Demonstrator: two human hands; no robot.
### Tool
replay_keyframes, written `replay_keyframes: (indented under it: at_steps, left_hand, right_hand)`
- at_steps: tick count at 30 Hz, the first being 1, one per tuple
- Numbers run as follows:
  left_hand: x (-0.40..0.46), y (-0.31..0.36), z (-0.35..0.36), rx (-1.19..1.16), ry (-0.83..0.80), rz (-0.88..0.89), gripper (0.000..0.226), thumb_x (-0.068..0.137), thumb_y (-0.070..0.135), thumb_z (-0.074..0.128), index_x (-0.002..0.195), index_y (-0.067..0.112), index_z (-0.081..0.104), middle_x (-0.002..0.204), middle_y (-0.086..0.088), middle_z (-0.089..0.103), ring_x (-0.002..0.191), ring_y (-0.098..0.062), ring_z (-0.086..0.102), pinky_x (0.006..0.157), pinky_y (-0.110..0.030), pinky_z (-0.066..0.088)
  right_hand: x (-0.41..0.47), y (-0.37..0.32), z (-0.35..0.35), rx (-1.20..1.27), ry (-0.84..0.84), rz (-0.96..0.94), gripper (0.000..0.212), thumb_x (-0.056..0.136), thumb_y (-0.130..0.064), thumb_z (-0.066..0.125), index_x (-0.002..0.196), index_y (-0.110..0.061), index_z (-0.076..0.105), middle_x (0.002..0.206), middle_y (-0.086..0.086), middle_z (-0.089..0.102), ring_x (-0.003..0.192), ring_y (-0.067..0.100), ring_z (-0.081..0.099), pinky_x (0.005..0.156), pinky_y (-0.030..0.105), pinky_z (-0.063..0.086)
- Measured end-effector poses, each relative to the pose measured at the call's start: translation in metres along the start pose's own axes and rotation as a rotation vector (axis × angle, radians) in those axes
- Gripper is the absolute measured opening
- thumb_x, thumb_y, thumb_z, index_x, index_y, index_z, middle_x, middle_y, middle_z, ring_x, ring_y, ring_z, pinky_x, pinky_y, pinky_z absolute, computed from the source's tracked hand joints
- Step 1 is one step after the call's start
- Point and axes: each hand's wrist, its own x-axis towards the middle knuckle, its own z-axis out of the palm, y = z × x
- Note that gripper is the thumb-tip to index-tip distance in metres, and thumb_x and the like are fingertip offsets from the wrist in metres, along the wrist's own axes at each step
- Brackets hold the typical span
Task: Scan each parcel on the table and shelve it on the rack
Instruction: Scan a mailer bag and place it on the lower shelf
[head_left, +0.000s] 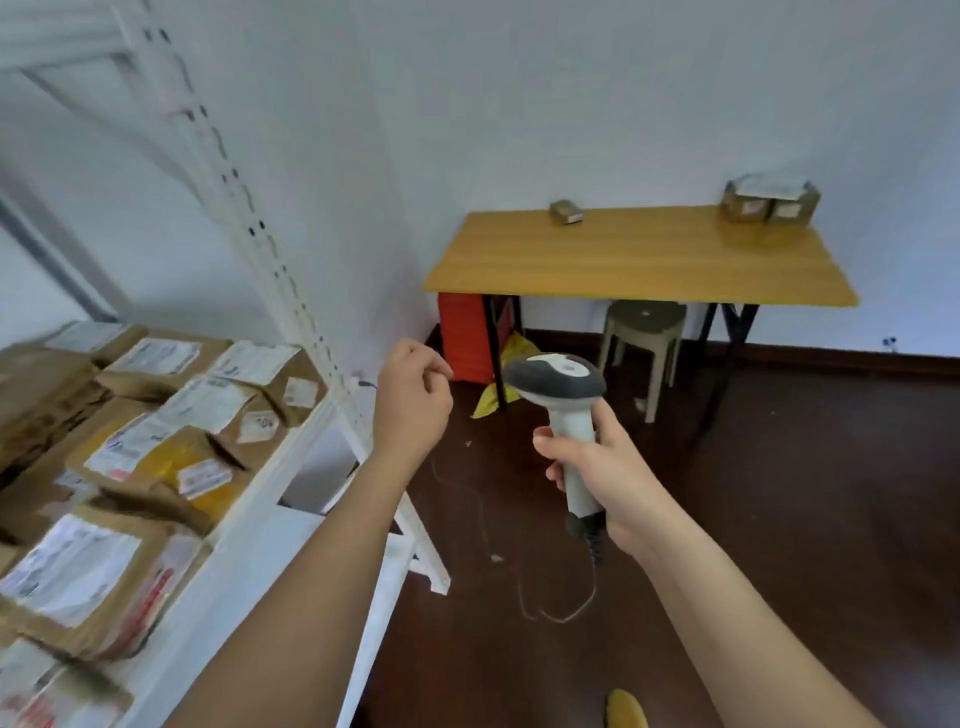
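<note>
Right hand (608, 470) gripping scanner (558, 384), parcels (769, 200) beyond

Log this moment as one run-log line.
left hand: empty, fingers loosely curled | right hand: grips scanner | table: small parcel, parcel cluster left | rack: parcels shelved

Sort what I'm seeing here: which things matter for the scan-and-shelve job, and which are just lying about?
Job:
barcode scanner, gripped by the right hand
small parcel on the wooden table
taped parcel bundle at the table's far right corner
white rack, already holding shelved parcels
left hand, holding nothing

Lying about:
plastic stool
red crate
yellow bag
</note>
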Motion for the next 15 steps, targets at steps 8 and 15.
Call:
replay_keyframes:
  at_steps: [8, 15]
  left_hand:
    - [0.144, 0.041, 0.195, -0.049, -0.141, -0.065, 0.038, 0.084, -0.009, 0.040, 0.069, 0.019, 0.061, 0.091, -0.001, 0.057, 0.084, -0.016, 0.054, 0.073, -0.023, 0.036]
    - [0.240, 0.056, 0.339, -0.091, -0.312, -0.086, 0.037, 0.089, 0.000, 0.042, 0.068, 0.025, 0.059, 0.088, -0.001, 0.057, 0.062, -0.012, 0.046, 0.056, -0.024, 0.034]
  right_hand:
    - [0.148, -0.075, -0.161, 0.019, 0.210, -0.086, 0.037, 0.089, -0.008, 0.069, 0.117, -0.029, 0.055, 0.091, 0.002, 0.068, 0.058, 0.009, 0.058, 0.056, 0.022, 0.051]
    - [0.253, -0.109, -0.261, 0.081, 0.380, -0.130, 0.040, 0.089, -0.008, 0.071, 0.114, -0.034, 0.055, 0.079, -0.006, 0.068, 0.056, 0.011, 0.055, 0.054, 0.022, 0.051]
